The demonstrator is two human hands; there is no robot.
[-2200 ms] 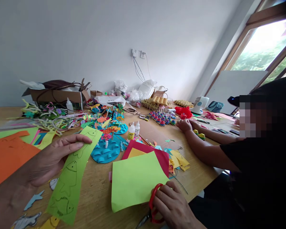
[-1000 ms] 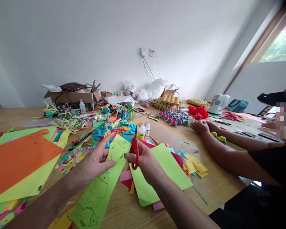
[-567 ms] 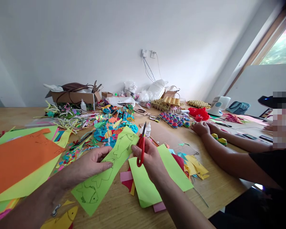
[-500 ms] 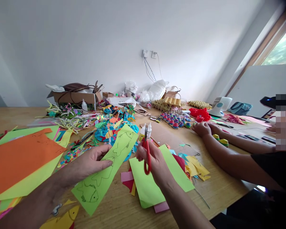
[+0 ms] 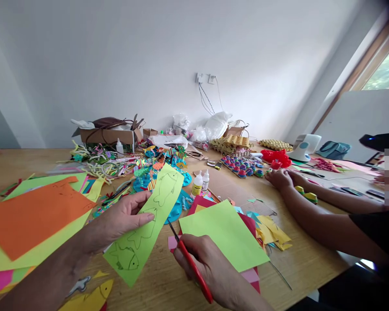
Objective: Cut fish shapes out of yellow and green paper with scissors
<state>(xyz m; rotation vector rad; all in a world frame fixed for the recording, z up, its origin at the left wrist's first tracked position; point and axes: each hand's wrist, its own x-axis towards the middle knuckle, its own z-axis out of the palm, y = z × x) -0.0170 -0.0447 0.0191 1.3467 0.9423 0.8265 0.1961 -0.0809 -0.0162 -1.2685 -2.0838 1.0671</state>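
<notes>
My left hand (image 5: 126,220) pinches a green paper strip (image 5: 162,196) by its left edge, thumb on top. Several fish outlines are drawn on the strip in dark pen. My right hand (image 5: 202,263) grips red-handled scissors (image 5: 192,263), their dark blades pointing up and left, near the strip's right edge but apart from it. Beneath and beyond the right hand lies a green sheet (image 5: 220,229) on red and pink paper. A yellow paper fish (image 5: 90,298) rests on the table below my left wrist.
Orange paper (image 5: 35,216) covers sheets at the left. Two glue bottles (image 5: 197,183) stand beyond the green sheet. Blue decorated pieces (image 5: 178,209), paper scraps (image 5: 274,231) and egg trays (image 5: 231,142) spread across the table. At the right, another person's hands (image 5: 280,179) touch red material.
My right hand has lowered, turning the scissors from upright to slanting up-left. The green strip has shifted slightly in my left hand's hold. The view has moved a little.
</notes>
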